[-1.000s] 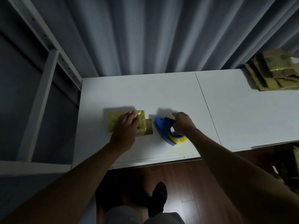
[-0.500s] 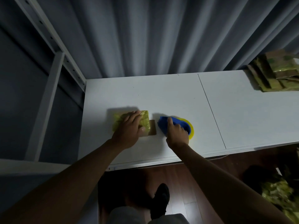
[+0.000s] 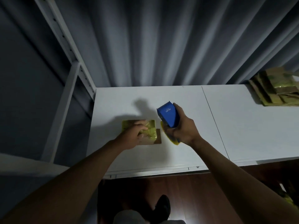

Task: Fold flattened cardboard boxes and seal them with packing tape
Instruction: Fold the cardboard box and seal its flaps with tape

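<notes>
Lifted off the table [image 3: 242,126], tape dispenser [image 3: 168,116] gripped by right hand [image 3: 182,130]; left hand [image 3: 132,136] presses box [image 3: 145,133].

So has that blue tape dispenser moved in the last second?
Yes. The blue tape dispenser, gripped by the right hand, has been lifted off the white table and tipped upright, beside the small box.

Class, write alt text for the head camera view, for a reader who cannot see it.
Seen from above, a person's right hand holds a blue tape dispenser with yellow tape raised above a white table, while the left hand rests on a small cardboard box covered in yellow tape. More taped boxes are stacked at the table's far right, before a grey curtain.
</notes>
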